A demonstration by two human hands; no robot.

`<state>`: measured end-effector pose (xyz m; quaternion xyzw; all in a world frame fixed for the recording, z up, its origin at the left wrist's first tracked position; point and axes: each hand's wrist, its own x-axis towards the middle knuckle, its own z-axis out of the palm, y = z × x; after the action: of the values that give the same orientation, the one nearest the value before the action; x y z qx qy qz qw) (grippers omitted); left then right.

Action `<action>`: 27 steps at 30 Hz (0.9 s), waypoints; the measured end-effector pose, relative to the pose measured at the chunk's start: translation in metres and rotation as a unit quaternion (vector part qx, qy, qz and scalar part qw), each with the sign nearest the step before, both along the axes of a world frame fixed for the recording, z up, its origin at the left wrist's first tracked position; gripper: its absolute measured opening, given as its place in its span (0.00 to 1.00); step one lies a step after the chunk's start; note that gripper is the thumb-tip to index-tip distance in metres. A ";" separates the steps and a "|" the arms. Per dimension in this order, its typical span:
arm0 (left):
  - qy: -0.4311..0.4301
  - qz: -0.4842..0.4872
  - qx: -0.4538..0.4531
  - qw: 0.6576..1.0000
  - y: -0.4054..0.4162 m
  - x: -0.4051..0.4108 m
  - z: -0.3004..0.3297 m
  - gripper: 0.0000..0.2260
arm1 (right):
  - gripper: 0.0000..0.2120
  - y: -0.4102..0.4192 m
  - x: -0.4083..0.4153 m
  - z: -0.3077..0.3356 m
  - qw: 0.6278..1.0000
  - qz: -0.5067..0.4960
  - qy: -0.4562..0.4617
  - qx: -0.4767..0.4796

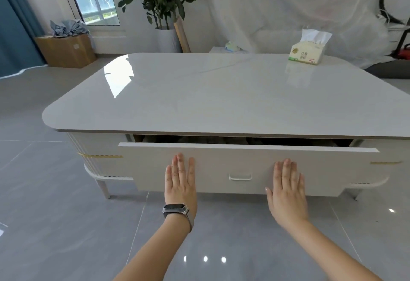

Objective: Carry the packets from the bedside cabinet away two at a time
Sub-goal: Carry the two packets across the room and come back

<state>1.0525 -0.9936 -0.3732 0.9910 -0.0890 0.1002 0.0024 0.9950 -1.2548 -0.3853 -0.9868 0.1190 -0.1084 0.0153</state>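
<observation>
Against the part-open drawer [244,165] front under the tabletop [221,94], the left hand [180,181] and right hand [287,192] press flat with fingers straight, each grip holding nothing; no packets show, though the one tissue pack [307,53] looks light and soft.

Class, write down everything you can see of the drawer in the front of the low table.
The drawer has a wide, flat, matt white front panel, wood-like board, with a small recessed handle low at its middle. It stands slightly open under the glossy table top; the dark gap shows dim contents I cannot identify. The left hand and the right hand press flat on its front, fingers straight, either side of the handle.
</observation>
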 end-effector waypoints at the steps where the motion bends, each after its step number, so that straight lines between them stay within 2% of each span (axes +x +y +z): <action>1: 0.046 0.014 0.021 0.999 -0.001 0.002 0.002 0.41 | 0.35 -0.002 0.005 0.004 1.000 0.000 0.008 -0.009; 3: 0.093 0.004 0.037 0.995 -0.002 0.009 0.005 0.41 | 0.44 -0.006 0.017 0.009 1.000 -0.004 0.024 -0.017; 4: 0.109 -0.004 0.036 0.993 -0.002 0.013 0.008 0.41 | 0.45 -0.006 0.021 0.016 0.999 -0.008 0.042 -0.025; 8: 0.139 0.001 0.037 0.990 0.001 0.033 0.021 0.41 | 0.38 -0.002 0.034 0.038 0.993 -0.016 0.114 -0.037; 13: 0.172 -0.013 0.029 0.985 0.008 0.038 0.010 0.41 | 0.36 0.008 0.038 0.049 0.981 -0.035 0.190 -0.030; 14: 0.186 -0.012 0.023 0.982 0.006 0.037 0.011 0.39 | 0.32 0.010 0.039 0.053 0.972 -0.042 0.228 -0.025; 16: 0.236 -0.018 0.013 0.972 -0.001 0.030 0.020 0.31 | 0.13 0.019 0.047 0.066 0.947 -0.031 0.320 0.000; 17: 0.266 -0.029 0.004 0.964 -0.005 0.023 0.026 0.26 | 0.08 0.028 0.051 0.076 0.934 -0.007 0.356 0.015; 20: 0.330 -0.037 -0.035 0.943 -0.001 -0.002 0.057 0.20 | 0.11 0.050 0.063 0.105 0.911 0.075 0.402 0.052; 25: 0.345 -0.032 -0.007 0.938 0.056 0.017 0.146 0.23 | 0.15 0.064 0.083 0.193 0.916 0.101 0.381 0.080; 27: 0.357 -0.016 0.004 0.934 0.085 0.026 0.190 0.25 | 0.20 0.071 0.090 0.237 0.916 0.105 0.383 0.055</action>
<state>1.0789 -0.9081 -0.1830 0.9601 -0.0981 -0.2601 0.0315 1.0853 -1.1837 -0.1487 -0.9572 0.0174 0.2870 0.0345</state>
